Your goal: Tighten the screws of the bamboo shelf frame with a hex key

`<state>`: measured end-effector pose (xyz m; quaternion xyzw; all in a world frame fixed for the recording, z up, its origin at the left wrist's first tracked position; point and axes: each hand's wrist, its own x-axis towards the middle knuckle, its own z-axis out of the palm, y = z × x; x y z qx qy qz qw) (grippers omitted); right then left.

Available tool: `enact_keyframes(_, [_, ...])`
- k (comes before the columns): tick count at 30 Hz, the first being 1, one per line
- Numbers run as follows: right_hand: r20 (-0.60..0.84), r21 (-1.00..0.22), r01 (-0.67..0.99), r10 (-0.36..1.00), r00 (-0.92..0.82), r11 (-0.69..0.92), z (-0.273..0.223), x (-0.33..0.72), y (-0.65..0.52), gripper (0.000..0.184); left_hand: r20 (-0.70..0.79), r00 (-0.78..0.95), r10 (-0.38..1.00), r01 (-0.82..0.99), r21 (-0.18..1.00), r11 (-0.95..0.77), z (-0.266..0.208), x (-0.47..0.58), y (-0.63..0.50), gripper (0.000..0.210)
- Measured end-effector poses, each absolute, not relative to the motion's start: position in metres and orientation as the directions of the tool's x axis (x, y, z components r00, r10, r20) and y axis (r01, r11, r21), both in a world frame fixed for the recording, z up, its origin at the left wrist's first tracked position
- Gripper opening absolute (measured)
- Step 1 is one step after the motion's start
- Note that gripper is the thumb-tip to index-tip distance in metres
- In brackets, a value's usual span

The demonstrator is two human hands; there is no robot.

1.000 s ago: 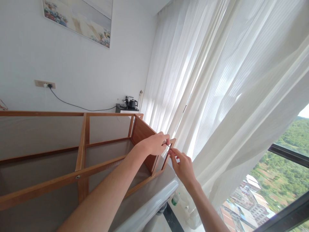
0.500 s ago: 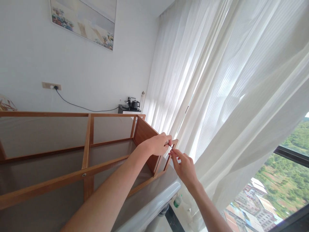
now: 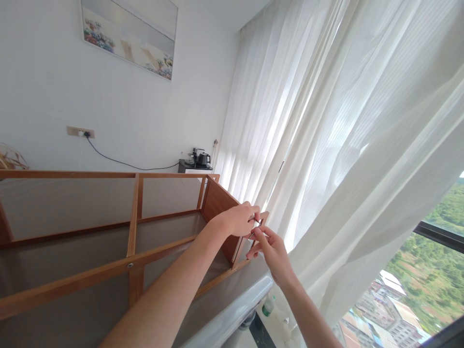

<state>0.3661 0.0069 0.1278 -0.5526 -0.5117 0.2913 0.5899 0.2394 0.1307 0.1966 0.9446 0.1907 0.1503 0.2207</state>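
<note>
A long brown wooden frame (image 3: 166,245) with crossbars and a solid end panel (image 3: 222,197) stretches across in front of me. At its far right end, my left hand (image 3: 237,220) reaches over the panel with fingers curled, closed around one end of a thin dark metal rod that looks like a hex key (image 3: 257,222). Just to the right and below, my right hand (image 3: 270,249) pinches at the same small tool between thumb and fingertips. The fingers hide part of it, and where its tip sits I cannot tell. A round bolt head (image 3: 129,265) shows in the near rail.
White sheer curtains (image 3: 319,125) hang close on the right beside a window. A clear plastic roll (image 3: 232,314) lies below my arms, near a bottle (image 3: 268,306) on the floor. Against the back wall, a kettle (image 3: 204,160) stands on a small cabinet (image 3: 184,168).
My right hand has shifted slightly and its fingers have changed their hold around the small tool, the lower ones now spread further left. My left hand stays almost in place. The view has tilted a little.
</note>
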Motion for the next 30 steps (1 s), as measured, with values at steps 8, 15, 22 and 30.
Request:
enact_keyframes(8, [0.264,-0.961,0.169,0.902,0.343,0.217,0.132,0.356,0.006,0.043,0.186,0.886,0.424,0.294,0.481,-0.826,0.197,0.239,0.130,0.019])
enact_keyframes(15, [0.381,-0.861,0.457,0.878,0.290,0.222,0.126,0.364,0.001,0.046,0.171,0.883,0.438,0.317,0.471,-0.823,0.201,0.237,0.128,0.019])
enact_keyframes(22, [0.484,-0.713,0.678,0.824,0.293,0.177,0.113,0.385,0.009,0.041,0.189,0.886,0.423,0.289,0.488,-0.823,0.200,0.238,0.128,0.019])
enact_keyframes(30, [0.547,-0.551,0.826,0.798,0.253,0.116,0.121,0.389,0.005,0.034,0.175,0.884,0.434,0.314,0.464,-0.828,0.202,0.236,0.127,0.019])
